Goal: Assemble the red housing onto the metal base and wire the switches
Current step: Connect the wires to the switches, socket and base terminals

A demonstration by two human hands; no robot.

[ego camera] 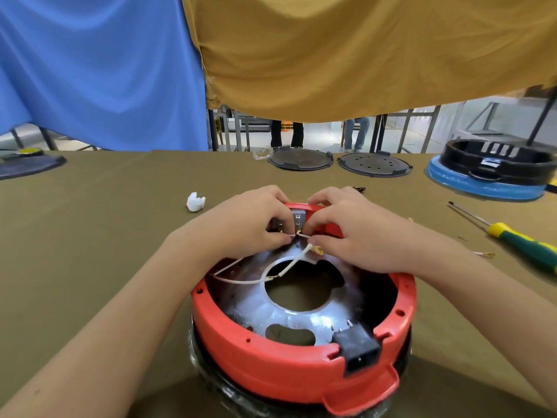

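Wiring the switch at the far rim of the red housing (301,369)

The housing sits on the metal base (289,312) on the worktop (105,236), just before the person. Left hand (250,224) and right hand (352,233) both pinch the white wire (294,260) at the switch (298,220) terminals. A loose connector could slip off, or land on the wrong terminal, fingers hiding the tabs. A screwdriver (518,236) lies right.

Two bare forearms reach in from the bottom corners, with no sleeves, gloves, watch or rings visible, ending in the left hand (247,218) and right hand (355,230), each with short, plain, unpainted fingernails.
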